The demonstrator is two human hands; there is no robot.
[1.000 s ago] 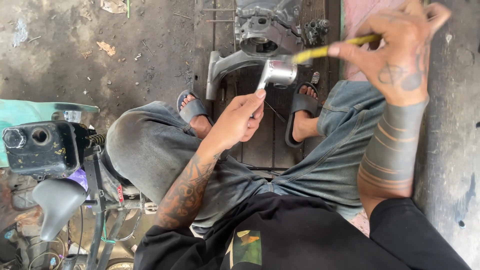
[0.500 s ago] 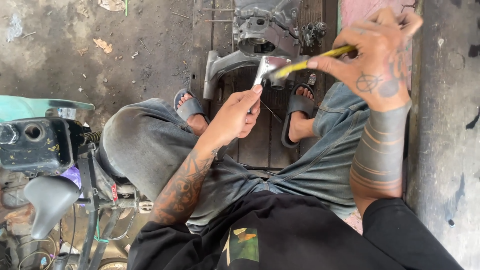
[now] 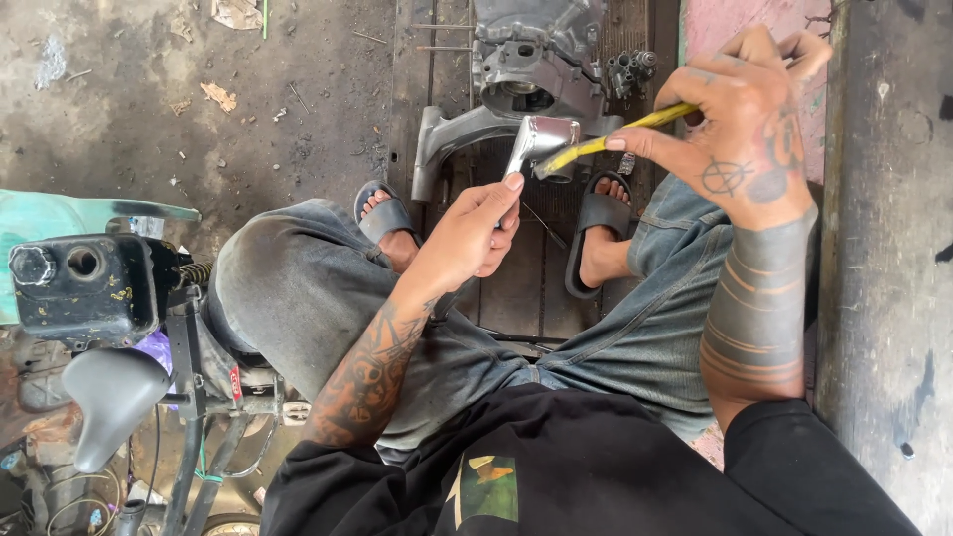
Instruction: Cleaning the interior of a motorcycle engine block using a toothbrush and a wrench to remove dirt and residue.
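My left hand (image 3: 476,233) is closed around the lower end of a small polished metal part (image 3: 541,144), fingertips pinching it so its shiny face tilts up toward me. My right hand (image 3: 740,124) is clamped on a yellow-handled tool (image 3: 620,134), thumb and fingers wrapped tight, with the tool's far-left tip resting against the upper edge of that part. I hold the part up in the air between my knees, above the dark floor grating (image 3: 521,288) and just near of the grey engine casing (image 3: 536,55) that sits at the far side. A curved grey metal arm (image 3: 447,139) lies on the floor just left of it.

As for progress, I judge the work on the part is mid-course: its face already shines, yet the tool is on it and nothing is set down. A small black engine block (image 3: 84,288) stands well apart at my left.
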